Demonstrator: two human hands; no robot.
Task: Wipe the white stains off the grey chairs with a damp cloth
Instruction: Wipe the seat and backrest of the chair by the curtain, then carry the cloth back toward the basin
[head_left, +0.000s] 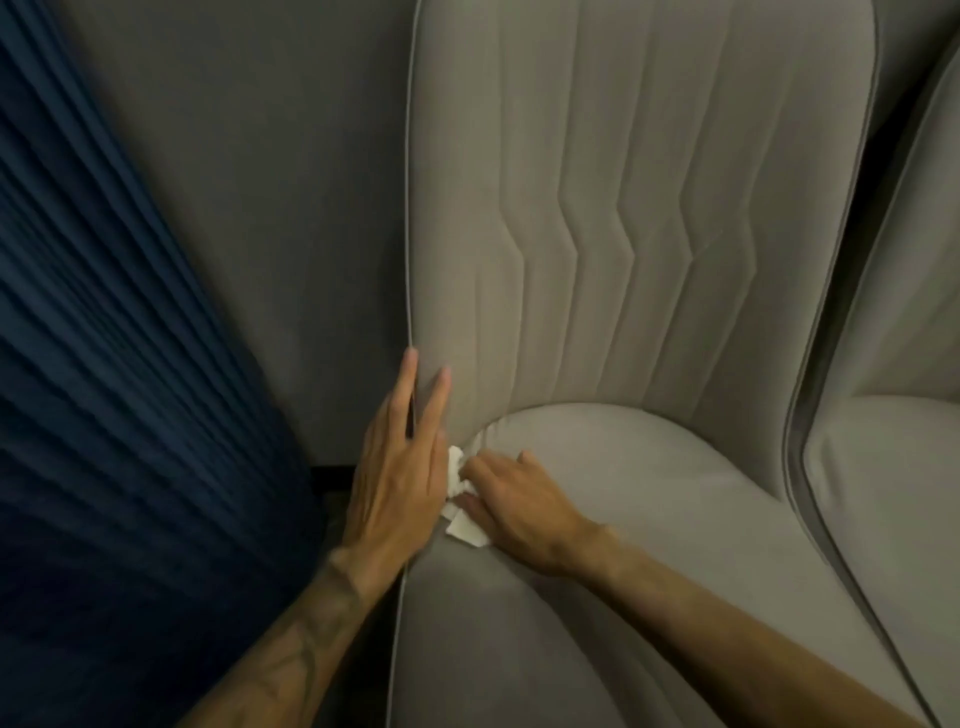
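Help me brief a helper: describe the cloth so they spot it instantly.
Find the nearer grey chair and follow its left edge down to the seat. Between the two hands lies a small crumpled cloth, the only white thing there.

Two grey chairs (649, 260), second (893, 415) cut off at right edge. One white cloth (462, 499), possibly torn. Two hands: left (400, 467), right (519, 509). One blue curtain (104, 389).

A grey upholstered chair (597, 260) is standing upright, its tall back stitched with zigzag channels and edged in pale piping. A crumpled white cloth (460, 501) is lying at the left edge where back meets seat cushion. A second grey chair (893, 467) is sitting just beside it at the right.
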